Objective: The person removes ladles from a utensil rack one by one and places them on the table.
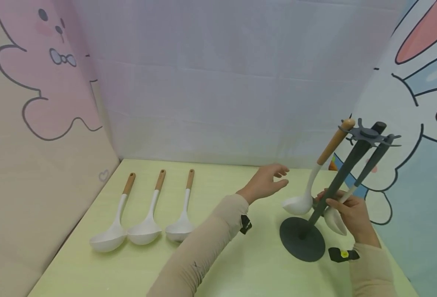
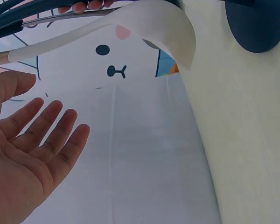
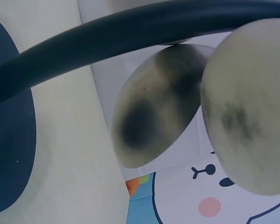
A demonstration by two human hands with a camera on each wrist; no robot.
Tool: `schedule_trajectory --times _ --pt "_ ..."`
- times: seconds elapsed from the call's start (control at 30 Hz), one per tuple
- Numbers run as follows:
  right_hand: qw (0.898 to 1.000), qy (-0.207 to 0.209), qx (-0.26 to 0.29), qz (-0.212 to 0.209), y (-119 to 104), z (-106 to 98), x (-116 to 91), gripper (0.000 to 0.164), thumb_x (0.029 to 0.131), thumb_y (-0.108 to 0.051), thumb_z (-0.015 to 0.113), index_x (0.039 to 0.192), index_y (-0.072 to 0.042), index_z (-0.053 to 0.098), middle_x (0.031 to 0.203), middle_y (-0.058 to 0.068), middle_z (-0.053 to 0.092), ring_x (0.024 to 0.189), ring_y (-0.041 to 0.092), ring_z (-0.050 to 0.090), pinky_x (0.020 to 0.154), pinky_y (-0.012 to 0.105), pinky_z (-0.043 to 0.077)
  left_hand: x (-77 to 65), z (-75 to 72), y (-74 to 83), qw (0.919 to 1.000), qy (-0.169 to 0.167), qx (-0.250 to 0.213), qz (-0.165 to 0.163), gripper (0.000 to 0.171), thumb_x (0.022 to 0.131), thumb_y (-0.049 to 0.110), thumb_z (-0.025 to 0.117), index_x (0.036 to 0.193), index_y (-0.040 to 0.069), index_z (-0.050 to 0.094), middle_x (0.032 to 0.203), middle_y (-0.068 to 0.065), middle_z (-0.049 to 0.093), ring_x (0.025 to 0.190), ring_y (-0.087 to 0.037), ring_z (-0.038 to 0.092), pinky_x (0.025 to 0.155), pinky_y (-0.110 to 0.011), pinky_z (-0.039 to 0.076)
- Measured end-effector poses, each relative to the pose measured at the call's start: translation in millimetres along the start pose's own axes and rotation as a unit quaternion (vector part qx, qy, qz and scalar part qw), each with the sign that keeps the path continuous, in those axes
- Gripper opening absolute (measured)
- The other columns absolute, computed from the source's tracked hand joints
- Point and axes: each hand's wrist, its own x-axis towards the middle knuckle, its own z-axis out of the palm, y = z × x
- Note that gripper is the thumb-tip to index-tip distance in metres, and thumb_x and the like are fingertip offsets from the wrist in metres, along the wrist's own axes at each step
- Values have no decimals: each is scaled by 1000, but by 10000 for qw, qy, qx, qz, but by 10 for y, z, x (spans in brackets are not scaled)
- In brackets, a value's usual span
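Note:
A dark grey utensil stand (image 1: 339,183) has a round base (image 1: 302,249) and a ring of hooks on top. My right hand (image 1: 353,212) grips its pole, thumb in front and fingers (image 2: 79,7) wrapped behind. A wooden-handled ladle (image 1: 311,181) hangs on the stand's left side, its white bowl facing my left hand. On the right hangs a grey-handled ladle (image 1: 370,165), its bowl beside my right palm. My left hand (image 1: 264,181) is held above the table, fingers spread and apart from the wooden-handled ladle. The right wrist view shows a bowl (image 3: 158,112) close behind the pole.
Three white ladles with wooden handles lie in a row on the left: an outer ladle (image 1: 109,239), a middle ladle (image 1: 144,231) and an inner ladle (image 1: 180,225) partly behind my left sleeve. The pale yellow table (image 1: 240,264) meets a cloth backdrop (image 1: 218,90) at the back.

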Motion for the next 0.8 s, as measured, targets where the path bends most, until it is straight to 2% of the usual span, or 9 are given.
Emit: schedule_trajectory --times 0.23,0.47,0.6,0.8 --pt "9987 420 -278 30 15 22 -25 23 93 22 51 111 17 65 99 9 75 92 19 73 88 24 54 171 178 90 9996 -154 -252 5 46 102 19 58 146 8 48 139 -8 57 122 -15 58 96 -20 46" --pt "9965 628 -525 -158 33 38 -29 23 90 21 56 113 22 61 100 9 75 92 18 73 89 22 53 284 308 178 9988 -274 -394 -55 48 105 17 52 151 8 42 149 -7 48 128 -16 54 102 -20 43" --pt "9916 1076 -711 -25 34 74 -40 21 89 23 56 109 22 62 97 8 76 88 18 74 85 21 54 330 394 209 9984 -381 -385 -146 49 106 17 49 153 8 38 152 -7 45 131 -16 51 104 -20 40" --pt "9895 1124 -905 -31 37 65 -47 16 90 21 57 105 21 63 97 6 76 87 18 74 85 22 55 386 502 236 9973 -602 -355 -227 49 107 15 45 155 10 34 149 -6 48 131 -13 51 104 -18 40"
